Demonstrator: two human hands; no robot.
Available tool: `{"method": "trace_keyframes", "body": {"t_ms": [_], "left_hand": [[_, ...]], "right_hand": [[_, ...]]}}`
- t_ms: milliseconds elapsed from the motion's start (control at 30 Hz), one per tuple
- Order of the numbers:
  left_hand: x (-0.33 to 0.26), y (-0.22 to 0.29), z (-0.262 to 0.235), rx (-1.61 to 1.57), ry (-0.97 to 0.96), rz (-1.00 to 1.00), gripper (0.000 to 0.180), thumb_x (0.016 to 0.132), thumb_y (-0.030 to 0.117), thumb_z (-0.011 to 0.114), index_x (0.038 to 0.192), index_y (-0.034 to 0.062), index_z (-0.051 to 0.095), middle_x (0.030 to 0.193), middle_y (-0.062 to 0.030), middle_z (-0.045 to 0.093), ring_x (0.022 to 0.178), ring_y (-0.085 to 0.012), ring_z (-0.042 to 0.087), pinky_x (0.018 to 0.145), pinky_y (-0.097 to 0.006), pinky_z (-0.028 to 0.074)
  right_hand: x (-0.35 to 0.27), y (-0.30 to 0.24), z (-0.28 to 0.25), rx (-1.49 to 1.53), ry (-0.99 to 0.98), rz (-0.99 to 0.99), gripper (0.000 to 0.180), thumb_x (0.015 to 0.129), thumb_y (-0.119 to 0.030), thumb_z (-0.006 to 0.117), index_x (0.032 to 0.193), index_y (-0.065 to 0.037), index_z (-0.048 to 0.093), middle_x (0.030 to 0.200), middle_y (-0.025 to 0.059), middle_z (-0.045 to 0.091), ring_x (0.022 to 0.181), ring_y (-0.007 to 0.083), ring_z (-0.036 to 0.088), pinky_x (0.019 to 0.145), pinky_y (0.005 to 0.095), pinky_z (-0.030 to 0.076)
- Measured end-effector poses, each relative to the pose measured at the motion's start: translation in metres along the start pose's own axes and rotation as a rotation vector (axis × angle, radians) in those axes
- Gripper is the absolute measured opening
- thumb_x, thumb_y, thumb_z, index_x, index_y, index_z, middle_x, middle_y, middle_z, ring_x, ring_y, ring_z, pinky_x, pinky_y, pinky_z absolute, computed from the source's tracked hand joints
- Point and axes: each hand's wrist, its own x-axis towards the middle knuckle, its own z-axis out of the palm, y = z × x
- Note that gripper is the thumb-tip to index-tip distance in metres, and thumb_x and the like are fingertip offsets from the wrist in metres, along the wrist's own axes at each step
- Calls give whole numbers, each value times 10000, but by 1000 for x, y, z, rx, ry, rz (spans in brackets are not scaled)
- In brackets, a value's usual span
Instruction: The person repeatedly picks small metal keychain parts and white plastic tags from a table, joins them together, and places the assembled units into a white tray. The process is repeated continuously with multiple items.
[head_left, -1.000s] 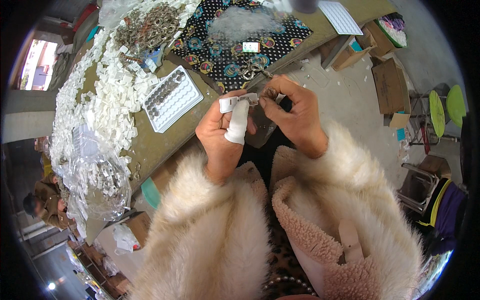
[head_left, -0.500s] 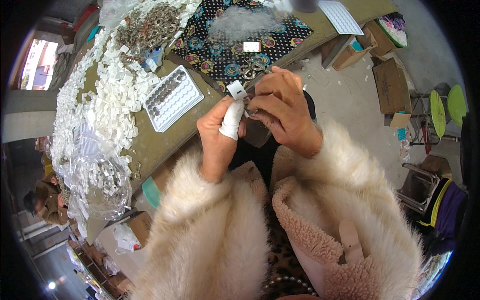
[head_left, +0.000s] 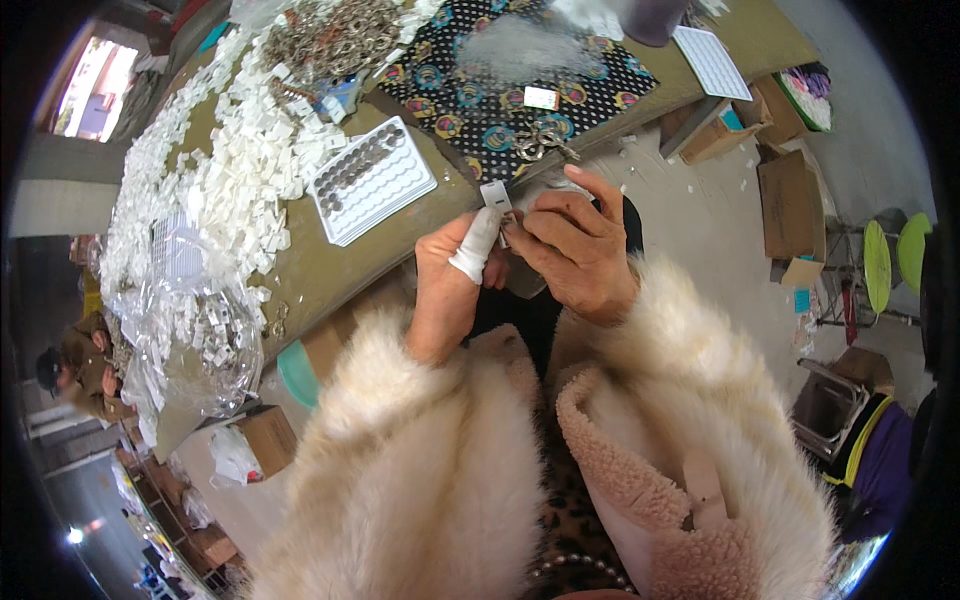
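My left hand [head_left: 445,285], its thumb wrapped in white, pinches a small white card [head_left: 494,193] with a dark slot, over the table's near edge. Close against the card's lower part is my right hand [head_left: 583,250], its forefinger raised and the other fingers bent inward. A small shiny bit shows between the two hands, too small to name; whether the right fingers grip it I cannot tell. Beyond them, a tangle of silvery metal pieces [head_left: 541,142] and another white card [head_left: 541,97] lie on a patterned black cloth [head_left: 440,97].
To the left stands a white tray [head_left: 388,203] partly filled with dark round pieces. Heaped white cards [head_left: 235,160] and a pile of metal pieces [head_left: 330,45] cover the table beyond. A clear plastic bag [head_left: 195,350] hangs at its edge. Cardboard boxes [head_left: 790,205] stand right; a person [head_left: 85,370] sits far left.
The view has shifted, so the table now appears further right. My right forefinger has lifted away from the card. My left hand still holds the card.
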Motion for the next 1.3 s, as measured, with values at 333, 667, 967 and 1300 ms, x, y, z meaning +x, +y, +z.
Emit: {"method": "trace_keyframes", "body": {"t_ms": [333, 667, 967, 1300], "left_hand": [[-30, 6, -35, 174, 15, -62, 234, 1004, 104, 623, 1192, -27, 668, 848, -26, 660, 549, -69, 528, 481, -230, 408], [-26, 30, -77, 94, 315, 180, 280, 1001, 29, 585, 1268, -32, 643, 984, -106, 732, 537, -64, 526, 474, -217, 431], [-21, 29, -100, 33, 342, 138, 222, 1005, 132, 619, 1160, -8, 695, 905, -76, 721, 517, -41, 472, 461, -190, 335], [-16, 26, -102, 26, 382, 123, 204, 963, 51, 657, 1145, -20, 719, 918, -82, 751, 542, -36, 474, 463, -202, 368]], "right_hand": [[21, -4, 30, 309, -345, 105, 171, 717, -45, 710, 846, -97, 612, 921, 42, 553, 1009, 278, 541, 1052, 478, 363], [88, 12, 82, 442, -165, -75, 170, 794, -70, 746, 960, -101, 721, 917, 54, 662, 896, 292, 627, 867, 402, 471], [108, 46, 125, 83, -219, 171, 106, 796, -95, 772, 894, -59, 756, 825, 46, 669, 783, 261, 637, 761, 366, 439], [105, 56, 124, 177, -221, 166, 230, 762, -2, 763, 980, -46, 707, 844, 84, 631, 826, 285, 627, 729, 392, 455]]}}
